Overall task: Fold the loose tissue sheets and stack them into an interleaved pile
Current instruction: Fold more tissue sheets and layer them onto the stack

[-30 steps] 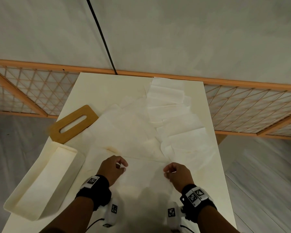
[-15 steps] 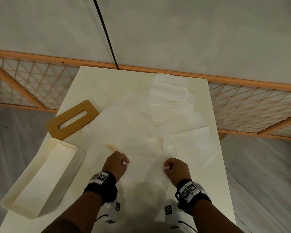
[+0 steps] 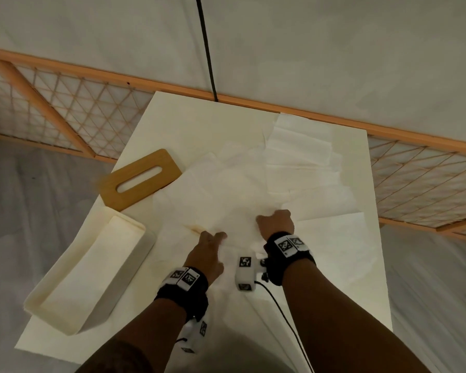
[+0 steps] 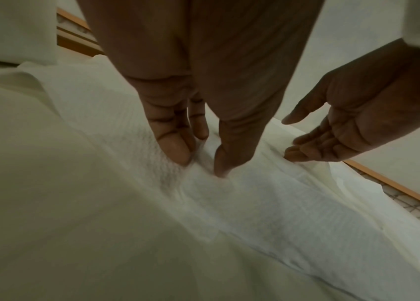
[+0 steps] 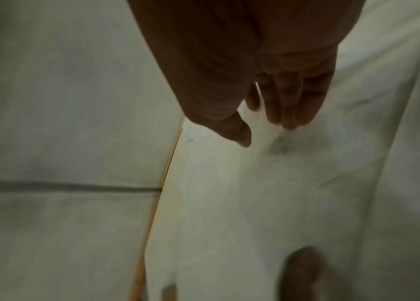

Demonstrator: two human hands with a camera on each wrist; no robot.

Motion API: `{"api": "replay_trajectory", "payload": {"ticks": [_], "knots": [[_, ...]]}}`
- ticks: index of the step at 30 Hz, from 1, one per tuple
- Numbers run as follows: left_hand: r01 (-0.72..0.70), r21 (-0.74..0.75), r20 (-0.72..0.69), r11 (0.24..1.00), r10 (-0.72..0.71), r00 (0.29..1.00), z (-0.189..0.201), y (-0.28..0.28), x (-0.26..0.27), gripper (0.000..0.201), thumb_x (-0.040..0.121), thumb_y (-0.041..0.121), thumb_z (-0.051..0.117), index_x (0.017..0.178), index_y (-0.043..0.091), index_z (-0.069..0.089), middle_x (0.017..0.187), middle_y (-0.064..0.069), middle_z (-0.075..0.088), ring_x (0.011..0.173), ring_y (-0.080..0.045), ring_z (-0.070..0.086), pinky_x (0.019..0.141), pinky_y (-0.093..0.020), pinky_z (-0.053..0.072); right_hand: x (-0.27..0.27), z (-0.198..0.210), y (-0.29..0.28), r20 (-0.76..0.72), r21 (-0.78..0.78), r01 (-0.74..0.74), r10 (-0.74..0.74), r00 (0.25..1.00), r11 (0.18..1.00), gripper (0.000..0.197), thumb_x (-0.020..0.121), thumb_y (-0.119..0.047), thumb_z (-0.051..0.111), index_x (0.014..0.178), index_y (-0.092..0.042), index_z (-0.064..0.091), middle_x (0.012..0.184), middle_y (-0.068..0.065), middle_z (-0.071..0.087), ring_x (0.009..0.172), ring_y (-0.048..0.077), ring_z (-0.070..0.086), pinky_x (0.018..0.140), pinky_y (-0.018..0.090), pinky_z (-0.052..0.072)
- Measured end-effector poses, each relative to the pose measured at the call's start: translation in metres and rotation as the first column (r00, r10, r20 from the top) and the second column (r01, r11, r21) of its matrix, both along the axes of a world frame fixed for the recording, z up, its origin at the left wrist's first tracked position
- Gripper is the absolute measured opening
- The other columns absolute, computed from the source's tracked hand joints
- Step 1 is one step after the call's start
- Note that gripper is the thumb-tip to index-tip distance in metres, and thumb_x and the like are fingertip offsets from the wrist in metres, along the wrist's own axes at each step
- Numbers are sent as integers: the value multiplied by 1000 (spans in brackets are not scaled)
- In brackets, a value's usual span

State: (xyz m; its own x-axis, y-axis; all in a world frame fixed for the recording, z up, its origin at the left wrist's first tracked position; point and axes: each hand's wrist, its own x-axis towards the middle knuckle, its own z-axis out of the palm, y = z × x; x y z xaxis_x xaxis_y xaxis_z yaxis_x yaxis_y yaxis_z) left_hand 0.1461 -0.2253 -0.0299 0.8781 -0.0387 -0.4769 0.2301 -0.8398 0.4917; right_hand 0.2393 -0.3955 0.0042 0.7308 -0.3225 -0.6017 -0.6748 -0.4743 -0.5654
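Work surface: a cream table (image 3: 172, 125) carries the whole job; tissue covers most of its middle and right side.

Folded sheets: a run of folded tissues (image 3: 301, 146) lies overlapped like shingles from the far right corner toward the centre, each partly over the next. This reads as the interleaved pile in progress, spread out rather than squared up.

Loose sheets: several unfolded tissues (image 3: 215, 189) lie overlapping left of centre, near the wooden lid (image 3: 141, 179). These are not yet folded.

Sheet in hand: one tissue (image 4: 229, 203) lies flat at the near edge under both hands, with a raised ridge between the fingertips, judged to be a fold being formed.

Left hand: the left hand (image 3: 206, 251) has straight fingers (image 4: 175, 146) and thumb tip pressing down on the sheet; it grasps nothing.

Right hand: the right hand (image 3: 276, 220) looks bunched from the head view, yet the left wrist view shows its fingers (image 4: 306, 146) extended and relaxed, tips resting on the tissue edge. The right wrist view is blurred, so a light pinch cannot be ruled out; I judge it released.

Container: the cream box (image 3: 65, 292) sits at the left edge; it appears to hold no tissue.

Progress: roughly half done by my estimate. Remaining: finish this fold, add it to the run, fold the loose sheets, gather the pile.
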Motion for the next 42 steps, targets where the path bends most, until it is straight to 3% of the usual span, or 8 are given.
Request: {"api": "replay_trajectory", "payload": {"ticks": [8,15,23,31,34,36,38,42], "knots": [[-11,-79,-10,997,10,1000,-6,7,1,75,76,11,72,140,31,40,128,-4,34,100,-28,57,77,-27,47,31,-119,-31,-49,257,326,-325,945,910,117,4,-60,87,107,-11,62,109,10,72,82,26,67,83,44,61],[-14,-105,-19,994,12,1000,-9,11,6,72,74,12,75,134,32,40,122,-2,35,83,-22,54,74,-32,52,8,-23,-6,-184,459,408,-365,913,789,20,96,-17,63,77,-16,54,42,-14,56,61,10,48,47,15,46],[10,-108,-14,994,-11,1000,-7,12,5,71,74,12,73,134,31,40,124,-3,34,87,-24,57,80,-36,54,-28,10,-19,-391,608,510,-329,860,608,27,84,-1,53,60,-10,46,58,4,41,49,14,40,46,23,33],[-22,-117,-177,993,1,984,21,24,8,25,104,11,43,117,-1,61,127,-17,59,125,-28,53,90,-20,38,-63,31,-50,-204,598,276,-190,960,753,33,59,4,56,91,-5,53,62,10,38,48,24,37,45,27,32],[-509,-571,-321,644,396,860,33,34,12,46,85,-16,65,126,5,61,136,-19,57,113,-28,54,86,-18,49,-70,32,-61,-199,642,253,-162,967,724,62,37,-4,60,98,-8,51,76,12,36,59,26,33,52,31,26],[-704,-662,-563,258,450,693,59,31,9,16,95,21,67,106,12,73,118,-17,69,103,-32,63,93,-41,53,-75,41,-66,-181,629,218,-133,975,747,60,37,-4,59,97,-5,53,78,14,40,57,26,38,50,29,30],[-740,-635,-673,221,312,670,74,24,9,47,97,52,53,104,11,77,105,-16,75,93,-32,71,77,-41,59,-79,48,-71,-150,600,181,-113,982,779,50,43,-3,55,94,-3,53,73,13,43,52,24,42,45,23,35],[-570,-718,-520,400,237,821,67,18,3,27,98,16,59,117,0,68,120,-26,68,101,-35,71,84,-42,59,-87,49,-81,-113,609,121,-65,991,783,17,68,4,51,83,-5,49,62,6,39,48,16,36,41,21,35]]}}
